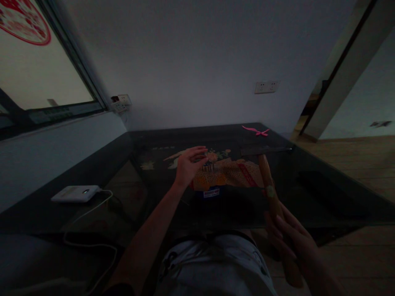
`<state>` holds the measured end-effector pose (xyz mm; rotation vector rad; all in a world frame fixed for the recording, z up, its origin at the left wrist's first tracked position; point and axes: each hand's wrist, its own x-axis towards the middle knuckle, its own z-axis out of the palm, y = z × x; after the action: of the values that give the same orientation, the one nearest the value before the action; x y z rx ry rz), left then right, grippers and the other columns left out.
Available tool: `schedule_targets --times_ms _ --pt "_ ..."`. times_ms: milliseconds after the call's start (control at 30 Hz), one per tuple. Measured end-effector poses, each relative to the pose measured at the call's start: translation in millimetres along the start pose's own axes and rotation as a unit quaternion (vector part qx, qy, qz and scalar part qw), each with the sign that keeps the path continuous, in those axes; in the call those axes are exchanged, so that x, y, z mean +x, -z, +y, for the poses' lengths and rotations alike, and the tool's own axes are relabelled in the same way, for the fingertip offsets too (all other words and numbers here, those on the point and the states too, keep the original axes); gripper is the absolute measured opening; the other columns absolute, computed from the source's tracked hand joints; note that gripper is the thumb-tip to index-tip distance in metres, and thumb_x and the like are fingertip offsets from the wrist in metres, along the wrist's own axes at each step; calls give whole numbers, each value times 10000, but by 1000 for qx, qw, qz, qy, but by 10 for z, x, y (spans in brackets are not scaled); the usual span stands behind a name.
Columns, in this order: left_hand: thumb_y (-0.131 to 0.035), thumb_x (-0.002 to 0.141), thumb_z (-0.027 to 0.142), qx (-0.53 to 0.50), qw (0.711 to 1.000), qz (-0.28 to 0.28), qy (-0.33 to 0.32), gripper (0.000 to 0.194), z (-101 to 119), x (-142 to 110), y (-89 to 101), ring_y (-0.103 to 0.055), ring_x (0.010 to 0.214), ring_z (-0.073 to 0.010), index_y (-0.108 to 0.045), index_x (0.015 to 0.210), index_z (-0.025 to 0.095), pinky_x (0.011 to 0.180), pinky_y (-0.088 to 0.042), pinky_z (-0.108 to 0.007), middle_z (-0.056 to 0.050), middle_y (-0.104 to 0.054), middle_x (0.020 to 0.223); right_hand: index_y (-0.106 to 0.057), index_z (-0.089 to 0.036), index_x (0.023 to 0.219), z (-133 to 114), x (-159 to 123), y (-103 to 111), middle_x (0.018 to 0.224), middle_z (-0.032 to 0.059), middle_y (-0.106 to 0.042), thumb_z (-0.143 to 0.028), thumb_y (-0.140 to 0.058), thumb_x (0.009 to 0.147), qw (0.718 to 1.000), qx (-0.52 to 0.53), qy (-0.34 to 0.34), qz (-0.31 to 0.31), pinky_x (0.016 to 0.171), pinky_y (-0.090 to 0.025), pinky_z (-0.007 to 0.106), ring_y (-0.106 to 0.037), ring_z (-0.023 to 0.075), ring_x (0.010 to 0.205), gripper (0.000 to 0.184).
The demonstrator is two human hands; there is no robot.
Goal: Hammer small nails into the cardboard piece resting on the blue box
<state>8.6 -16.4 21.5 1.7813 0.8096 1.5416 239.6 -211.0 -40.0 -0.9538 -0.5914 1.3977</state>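
Observation:
My left hand (189, 165) is over the middle of the dark table, fingers bent and thumb close to the fingertips. Whatever lies between them, if anything, is too small and dark to make out. Just below the fingertips is a row of short dark upright marks (208, 167), at the edge of a tan and orange speckled patterned piece (226, 174) with a red band. My right hand (286, 232) grips the wooden handle of a hammer (268, 183). The hammer's dark metal head points away from me, above the table to the right of the patterned piece.
A white power bank (77, 194) with a white cable (89, 211) lies at the left. A pink ribbon (257, 131) rests near the table's far edge. A dark flat object (330, 193) is at the right. Sockets (267, 87) sit on the wall behind the glossy table (185, 135).

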Motion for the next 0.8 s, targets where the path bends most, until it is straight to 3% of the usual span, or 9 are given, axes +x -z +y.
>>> schedule_targets --times_ms 67,167,367,500,667,800 --pt "-709 689 243 19 1000 -20 -10 147 -46 69 -135 -658 842 -159 -702 803 151 801 -546 -326 -94 -661 1081 -515 -297 1232 -11 -5 11 514 -69 -492 -343 -708 756 1000 -1 1 -10 296 -209 87 -293 -15 286 516" --pt "-695 697 214 49 997 -60 4 82 -85 111 -233 -661 801 -163 -692 741 146 775 -541 -317 -81 -708 902 -531 -289 1206 -23 -13 13 516 -68 -492 -338 -713 752 1000 5 5 -10 297 -205 86 -305 -15 288 491" --pt "-677 709 210 84 991 -94 35 73 -100 34 -250 -660 739 -157 -676 748 149 731 -532 -293 -54 -715 803 -554 -277 1183 -24 -16 -53 504 -75 -477 -342 -727 736 1000 3 9 13 295 -206 78 -294 -19 287 484" --pt "-679 707 206 107 989 -101 25 72 -103 5 -259 -658 733 -163 -672 744 145 720 -526 -289 -53 -707 781 -563 -296 1183 -43 -16 -32 516 -77 -471 -364 -722 734 1000 -15 20 -4 286 -218 85 -273 -16 291 481" --pt "-659 717 161 110 987 -115 31 22 -129 11 -268 -660 729 -158 -663 737 152 721 -530 -289 -45 -703 773 -553 -318 1225 -173 -21 -17 615 -47 -537 -373 -736 707 991 -128 31 22 273 -287 123 -341 15 310 552" --pt "-665 711 144 110 985 -126 36 37 -171 2 -258 -660 736 -157 -660 746 155 743 -531 -304 -39 -703 777 -580 -306 1207 -376 1 -181 641 -53 -540 -373 -742 691 976 -207 66 14 270 -249 100 -310 -7 313 546"
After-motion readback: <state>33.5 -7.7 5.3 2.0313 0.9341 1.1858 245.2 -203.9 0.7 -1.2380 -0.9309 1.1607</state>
